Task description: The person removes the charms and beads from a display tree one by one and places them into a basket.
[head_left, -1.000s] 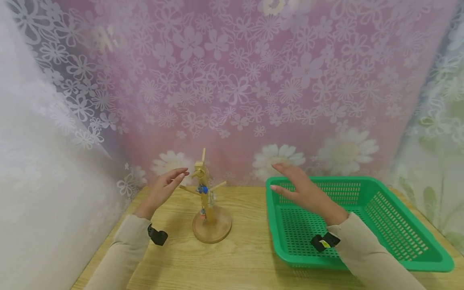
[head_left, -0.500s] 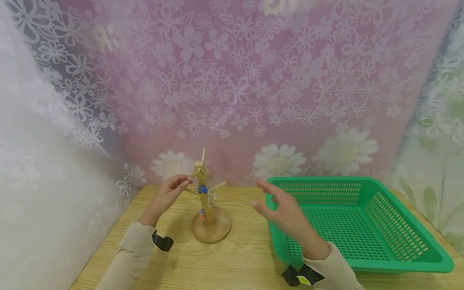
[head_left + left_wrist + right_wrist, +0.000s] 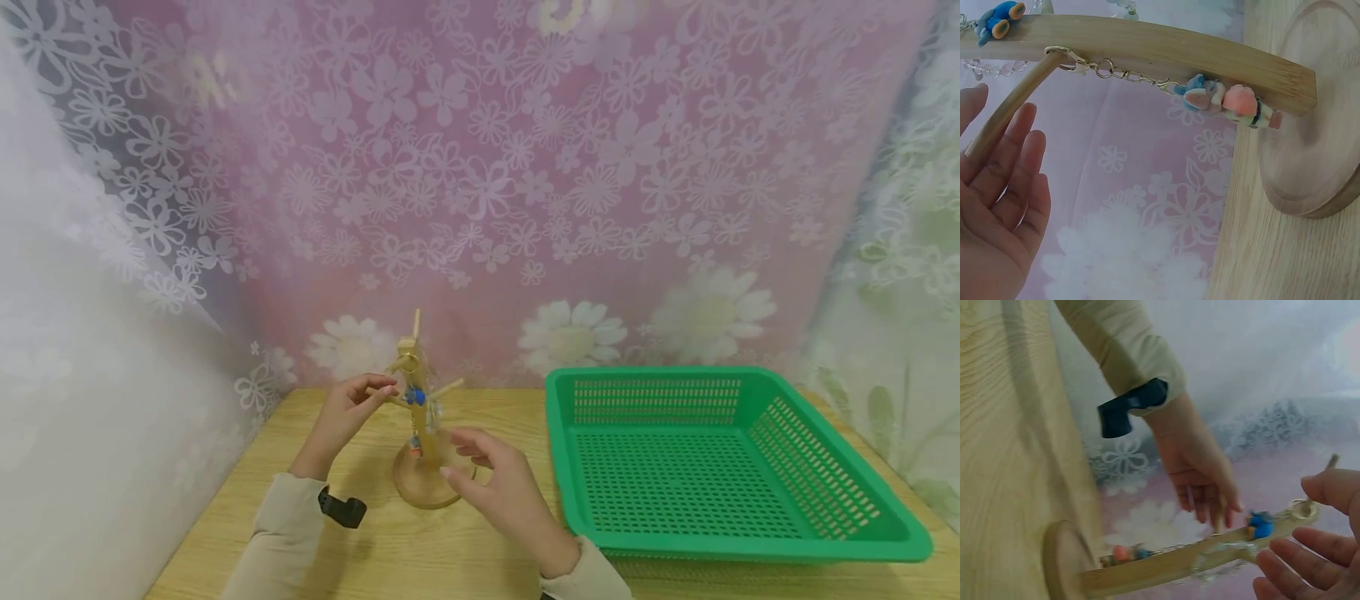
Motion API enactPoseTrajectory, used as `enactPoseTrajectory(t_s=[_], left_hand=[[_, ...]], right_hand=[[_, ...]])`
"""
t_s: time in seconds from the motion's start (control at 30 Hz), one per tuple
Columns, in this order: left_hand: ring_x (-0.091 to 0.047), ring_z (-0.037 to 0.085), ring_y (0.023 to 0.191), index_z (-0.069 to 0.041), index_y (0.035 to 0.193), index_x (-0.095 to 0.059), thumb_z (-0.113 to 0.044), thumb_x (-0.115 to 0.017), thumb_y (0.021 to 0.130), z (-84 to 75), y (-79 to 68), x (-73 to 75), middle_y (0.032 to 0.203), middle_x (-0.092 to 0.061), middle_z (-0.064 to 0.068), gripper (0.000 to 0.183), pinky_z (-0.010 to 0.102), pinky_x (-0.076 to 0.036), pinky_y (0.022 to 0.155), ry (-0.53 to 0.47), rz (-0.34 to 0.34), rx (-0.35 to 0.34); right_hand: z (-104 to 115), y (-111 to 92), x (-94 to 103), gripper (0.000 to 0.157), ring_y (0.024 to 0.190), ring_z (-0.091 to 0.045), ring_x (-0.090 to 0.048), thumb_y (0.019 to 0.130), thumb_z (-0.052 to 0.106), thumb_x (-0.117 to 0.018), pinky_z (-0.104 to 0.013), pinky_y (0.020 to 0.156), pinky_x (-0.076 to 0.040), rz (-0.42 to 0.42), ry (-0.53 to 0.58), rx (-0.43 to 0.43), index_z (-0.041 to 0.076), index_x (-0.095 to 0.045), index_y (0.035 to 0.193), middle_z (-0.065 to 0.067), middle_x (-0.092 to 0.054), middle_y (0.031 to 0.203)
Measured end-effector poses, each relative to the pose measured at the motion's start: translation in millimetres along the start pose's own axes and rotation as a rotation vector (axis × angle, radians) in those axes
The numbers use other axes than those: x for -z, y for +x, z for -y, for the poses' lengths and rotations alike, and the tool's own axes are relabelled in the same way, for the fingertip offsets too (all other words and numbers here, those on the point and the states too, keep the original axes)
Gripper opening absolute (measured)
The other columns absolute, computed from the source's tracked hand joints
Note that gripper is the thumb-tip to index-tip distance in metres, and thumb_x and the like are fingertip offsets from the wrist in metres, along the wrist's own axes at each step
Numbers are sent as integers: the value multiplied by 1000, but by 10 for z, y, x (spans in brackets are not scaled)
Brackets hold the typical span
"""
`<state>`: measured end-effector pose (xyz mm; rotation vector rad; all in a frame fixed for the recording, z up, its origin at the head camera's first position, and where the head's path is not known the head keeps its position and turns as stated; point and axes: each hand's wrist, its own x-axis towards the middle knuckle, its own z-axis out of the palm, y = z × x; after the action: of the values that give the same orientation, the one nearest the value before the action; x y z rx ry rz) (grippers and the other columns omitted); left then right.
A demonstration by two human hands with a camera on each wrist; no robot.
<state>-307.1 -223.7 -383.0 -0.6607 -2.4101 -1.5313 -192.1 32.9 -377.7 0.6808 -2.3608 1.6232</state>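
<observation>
A wooden stand (image 3: 408,343) with side pegs and a round base rises from the table. My left hand (image 3: 341,425) is at one lower peg (image 3: 1013,106); in the left wrist view its relaxed fingers lie behind the peg, thumb on the other side. From that peg's clasp hangs a keychain (image 3: 1205,95) with a small blue-and-pink plush figure. A blue charm (image 3: 416,397) hangs higher, below a gold ring (image 3: 1304,509). Clear beads (image 3: 1210,561) dangle on the far side. My right hand (image 3: 506,496), fingers apart and holding nothing, is in front of the stand's base.
A large green plastic basket (image 3: 750,546) stands to the right on the wooden table (image 3: 405,550). Flowered cloth (image 3: 480,192) hangs behind the table and along both sides.
My right hand has moved left and down, from over the basket to beside the stand. My left hand has come slightly right and down to the lower peg.
</observation>
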Motion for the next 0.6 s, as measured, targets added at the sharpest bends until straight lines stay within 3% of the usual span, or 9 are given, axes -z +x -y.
enactPoseTrajectory(t_s=[0.13, 0.33, 0.43, 0.6], left_hand=[[-65, 12, 87, -2, 112, -66, -18, -58, 95, 6, 6, -31, 111, -63, 21, 25, 27, -49, 82, -27, -11, 1], [-64, 29, 91, 7, 111, -63, -8, -56, 95, -122, -9, -46, 108, -62, 28, 23, 24, -48, 82, -73, -16, 9], [-65, 22, 88, 8, 110, -63, -9, -57, 95, -149, -21, -45, 105, -63, 28, 23, 24, -48, 82, -74, -19, 8], [-66, 14, 86, 4, 107, -66, -13, -60, 93, 14, -3, -38, 100, -67, 20, 23, 24, -49, 82, -83, -36, 30]], right_hand=[[-142, 47, -138, 38, 102, -26, -61, 87, 27, -69, -44, 87, -49, -29, 64, -12, 7, -62, 119, -7, -64, 117], [-328, 145, -313, 35, 99, -32, -62, 86, 20, -71, -44, 84, -50, -108, 117, -33, 1, -64, 115, -14, -65, 113], [-390, 187, -384, 33, 99, -32, -62, 85, 17, -72, -43, 85, -50, -142, 149, -65, 3, -65, 113, -12, -66, 111], [-456, 244, -459, 31, 99, -35, -62, 84, 10, -71, -45, 84, -50, -173, 176, -88, 2, -64, 113, -14, -66, 109]])
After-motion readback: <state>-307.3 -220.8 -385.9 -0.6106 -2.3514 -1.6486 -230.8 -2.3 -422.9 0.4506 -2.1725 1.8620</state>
